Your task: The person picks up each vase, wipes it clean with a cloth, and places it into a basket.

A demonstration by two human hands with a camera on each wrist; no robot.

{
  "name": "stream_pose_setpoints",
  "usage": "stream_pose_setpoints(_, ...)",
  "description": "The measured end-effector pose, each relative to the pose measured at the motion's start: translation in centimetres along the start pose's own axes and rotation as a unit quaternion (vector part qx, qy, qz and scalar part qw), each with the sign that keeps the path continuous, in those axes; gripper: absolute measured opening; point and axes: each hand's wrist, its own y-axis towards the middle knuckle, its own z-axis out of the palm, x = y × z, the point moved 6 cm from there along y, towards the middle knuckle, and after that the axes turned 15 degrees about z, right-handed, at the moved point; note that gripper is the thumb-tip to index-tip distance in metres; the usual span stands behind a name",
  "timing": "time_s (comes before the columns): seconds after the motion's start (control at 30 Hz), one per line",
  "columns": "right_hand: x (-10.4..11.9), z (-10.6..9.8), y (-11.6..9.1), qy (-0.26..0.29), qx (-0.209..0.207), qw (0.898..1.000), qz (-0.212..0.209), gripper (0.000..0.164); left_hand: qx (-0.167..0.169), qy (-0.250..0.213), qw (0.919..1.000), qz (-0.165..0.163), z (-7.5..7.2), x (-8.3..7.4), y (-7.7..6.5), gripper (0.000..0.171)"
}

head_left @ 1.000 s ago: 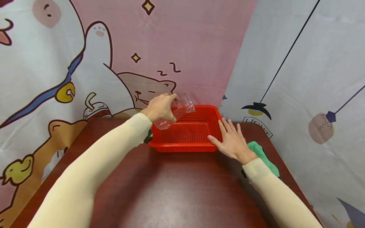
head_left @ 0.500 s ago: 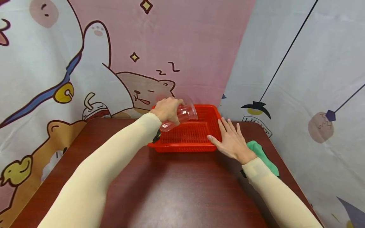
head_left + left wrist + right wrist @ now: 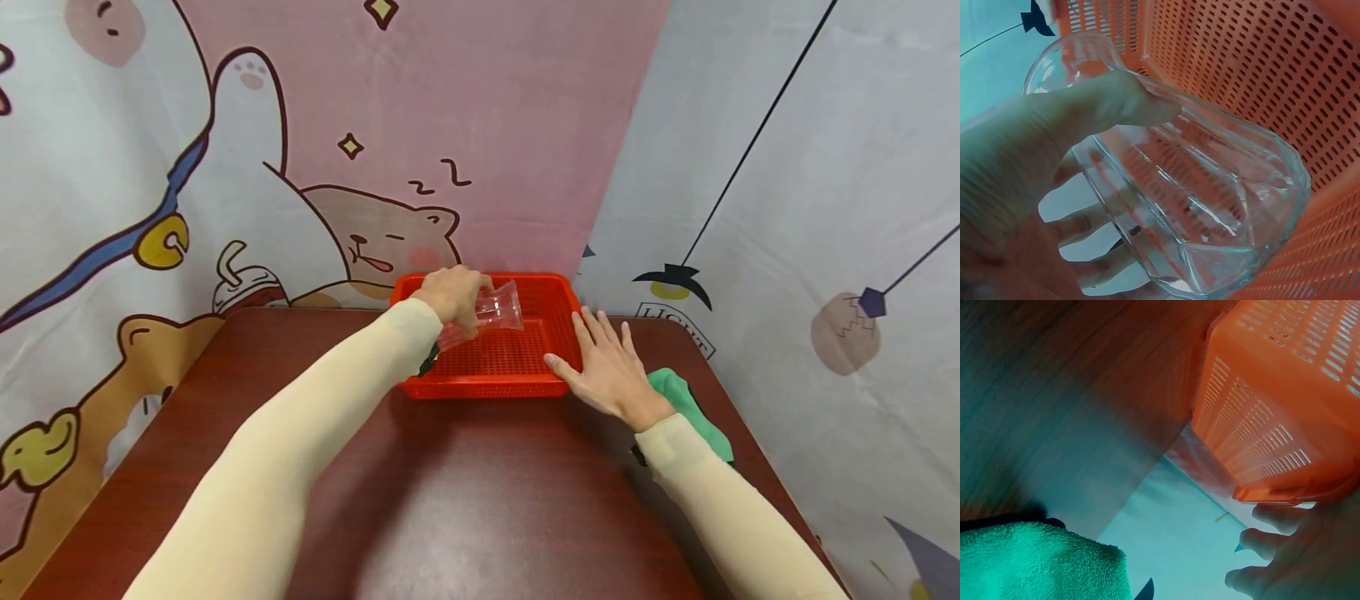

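My left hand (image 3: 452,297) grips a clear glass vase (image 3: 501,307) by its middle, over the left part of a red perforated plastic basket (image 3: 487,388). The vase lies tilted on its side, its flared mouth pointing right. Up close in the left wrist view, the thumb (image 3: 1141,106) crosses the top of the glass (image 3: 1210,194) and the fingers wrap underneath; its body is faceted. At the basket's right rim rests my right hand (image 3: 611,375), fingers spread and straight. Its fingertips touch the basket's side (image 3: 1260,434) in the right wrist view.
A green cloth (image 3: 686,408) with a dark edge lies on the table to the right, beside my right forearm. The dark red-brown table (image 3: 480,492) ends at the back against a hanging cartoon-print fabric (image 3: 525,150), which also runs along both sides.
My left hand has moved right and slightly down with the vase, bringing it lower and further over the basket. My right hand has stayed at the rim.
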Motion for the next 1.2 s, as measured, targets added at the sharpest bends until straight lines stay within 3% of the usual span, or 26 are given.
stream_pose_setpoints(0.67, 0.1, 0.3, 0.2, -0.006, 0.001, 1.0, 0.001, 0.096, 0.065, -0.008, 0.9979, 0.002, 2.2, -1.2, 0.6, 0.081)
stream_pose_setpoints(1.03, 0.1, 0.2, 0.1, -0.004, -0.002, 1.0, 0.001, 0.096, 0.085, -0.031, 0.9959, -0.006, 3.3, -0.6, 1.3, 0.08)
stream_pose_setpoints(1.2, 0.0, 0.1, 0.1, -0.004, -0.002, 1.0, 0.002, 0.095, 0.093, -0.015, 0.9956, -0.002, 3.6, -0.6, 1.7, 0.083)
